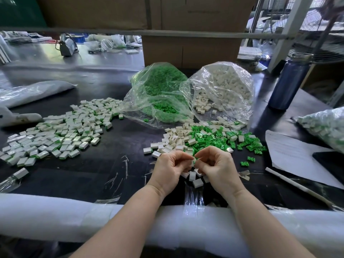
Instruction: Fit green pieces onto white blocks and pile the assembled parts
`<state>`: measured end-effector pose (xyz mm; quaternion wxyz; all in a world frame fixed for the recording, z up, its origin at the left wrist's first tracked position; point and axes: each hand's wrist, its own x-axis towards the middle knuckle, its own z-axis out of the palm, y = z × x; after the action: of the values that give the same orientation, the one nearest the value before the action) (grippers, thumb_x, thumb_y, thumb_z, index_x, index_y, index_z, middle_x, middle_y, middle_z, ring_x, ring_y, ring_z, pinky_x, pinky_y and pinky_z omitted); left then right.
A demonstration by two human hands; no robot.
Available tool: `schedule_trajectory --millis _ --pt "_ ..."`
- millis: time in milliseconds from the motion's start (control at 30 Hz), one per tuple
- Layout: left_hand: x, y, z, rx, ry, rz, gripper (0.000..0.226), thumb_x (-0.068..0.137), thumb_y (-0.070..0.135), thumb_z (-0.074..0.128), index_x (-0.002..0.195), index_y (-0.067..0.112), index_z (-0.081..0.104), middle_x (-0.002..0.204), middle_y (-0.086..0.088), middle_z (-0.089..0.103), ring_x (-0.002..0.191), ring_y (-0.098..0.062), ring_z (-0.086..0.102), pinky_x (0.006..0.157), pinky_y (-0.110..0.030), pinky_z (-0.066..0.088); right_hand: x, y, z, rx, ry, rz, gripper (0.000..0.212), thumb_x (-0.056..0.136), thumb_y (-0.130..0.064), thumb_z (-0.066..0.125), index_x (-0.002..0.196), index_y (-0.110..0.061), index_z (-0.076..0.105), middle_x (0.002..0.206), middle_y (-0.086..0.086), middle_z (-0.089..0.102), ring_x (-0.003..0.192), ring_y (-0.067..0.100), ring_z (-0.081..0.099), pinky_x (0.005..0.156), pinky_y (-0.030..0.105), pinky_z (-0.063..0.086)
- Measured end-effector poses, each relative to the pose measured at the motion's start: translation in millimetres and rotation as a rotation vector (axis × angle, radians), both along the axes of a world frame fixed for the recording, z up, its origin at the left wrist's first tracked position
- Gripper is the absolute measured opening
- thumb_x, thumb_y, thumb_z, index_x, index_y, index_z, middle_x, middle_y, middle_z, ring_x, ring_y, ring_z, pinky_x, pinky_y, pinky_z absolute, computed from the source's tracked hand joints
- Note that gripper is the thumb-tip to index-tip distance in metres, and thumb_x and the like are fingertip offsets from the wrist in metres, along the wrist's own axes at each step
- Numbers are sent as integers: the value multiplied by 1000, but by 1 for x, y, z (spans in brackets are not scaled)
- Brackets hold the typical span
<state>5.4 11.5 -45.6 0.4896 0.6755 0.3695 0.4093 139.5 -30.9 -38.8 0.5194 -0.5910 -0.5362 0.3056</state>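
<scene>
My left hand [170, 169] and my right hand [216, 167] meet at the table's middle, fingertips pinching one small white-and-green part [193, 159] between them. Both hands also cradle white blocks [195, 180] under their curled fingers. Just beyond lies a loose heap of white blocks [174, 141] mixed with green pieces [214, 139]. A wide pile of assembled parts [61, 133] spreads over the left side. Behind stand an open bag of green pieces [162, 94] and an open bag of white blocks [225, 90].
A dark blue bottle [289, 82] stands at the right. White paper [296, 155] and a filled bag [327, 127] lie at the far right. A cardboard box [189, 51] rises behind the bags. White foam padding [74, 218] covers the near edge.
</scene>
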Motion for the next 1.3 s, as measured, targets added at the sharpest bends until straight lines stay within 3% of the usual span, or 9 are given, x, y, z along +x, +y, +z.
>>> schedule_trajectory --millis 233,367,567,833,1133,1300 --pt "-1 0 -1 25 52 -7 25 82 -5 63 77 20 67 73 5 61 63 -3 58 66 -15 49 0 -2 3 -31 -21 14 19 75 8 69 73 -10 65 68 7 65 59 14 58 60 30 52" --pt "-3 1 -1 17 36 -32 24 82 -5 63 77 18 67 72 5 61 60 0 59 65 -14 48 0 -3 5 -37 -19 29 18 75 9 69 74 -9 65 67 4 65 58 11 58 56 21 50" --pt "-3 0 0 16 28 -61 26 81 -7 62 76 18 67 70 5 62 57 1 58 63 -14 49 1 -4 6 -35 1 56 19 74 10 69 75 -8 65 68 5 66 61 13 60 61 27 53" --pt "-5 0 0 7 29 -86 26 82 -7 62 76 19 67 67 5 61 59 -4 58 65 -20 52 4 -3 3 -35 28 91 25 73 11 69 71 -13 64 59 -7 66 55 7 60 55 21 51" --pt "-6 0 1 24 68 -100 24 82 -7 61 78 17 65 66 4 60 58 -4 56 65 -19 51 6 -3 1 -39 39 128 26 74 13 68 71 -13 63 59 -8 67 54 5 60 53 18 49" --pt "-3 -1 5 29 -75 -21 20 81 -8 62 79 11 68 77 -2 66 69 -2 62 70 -14 50 5 0 0 19 149 40 16 74 5 72 77 -10 64 62 1 68 55 9 62 53 18 50"
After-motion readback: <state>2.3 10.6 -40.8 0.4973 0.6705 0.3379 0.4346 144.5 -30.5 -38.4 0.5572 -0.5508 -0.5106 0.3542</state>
